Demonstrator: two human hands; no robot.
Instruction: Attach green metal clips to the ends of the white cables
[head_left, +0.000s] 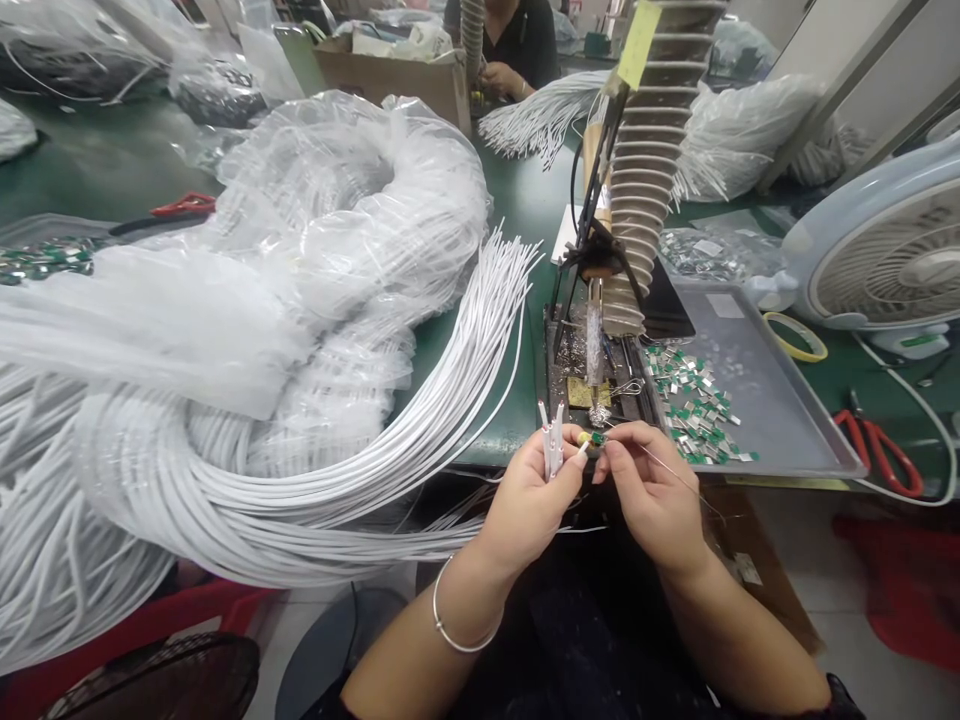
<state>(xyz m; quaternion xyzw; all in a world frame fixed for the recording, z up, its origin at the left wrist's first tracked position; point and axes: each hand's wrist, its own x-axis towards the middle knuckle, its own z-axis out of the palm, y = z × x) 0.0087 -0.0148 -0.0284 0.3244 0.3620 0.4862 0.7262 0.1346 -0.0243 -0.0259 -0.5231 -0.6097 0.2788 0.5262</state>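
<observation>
White cables are pinched by the left hand, thin wire apparently by the right hand; green board is held between, near the soldering iron. Soldering presumably in hand; steady alignment is needed next.

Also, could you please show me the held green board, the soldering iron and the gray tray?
Held green board [598, 438], head view: its green surface.
Soldering iron [595, 335], head view: its metal barrel.
Gray tray [784, 405], head view: its bare floor.
</observation>
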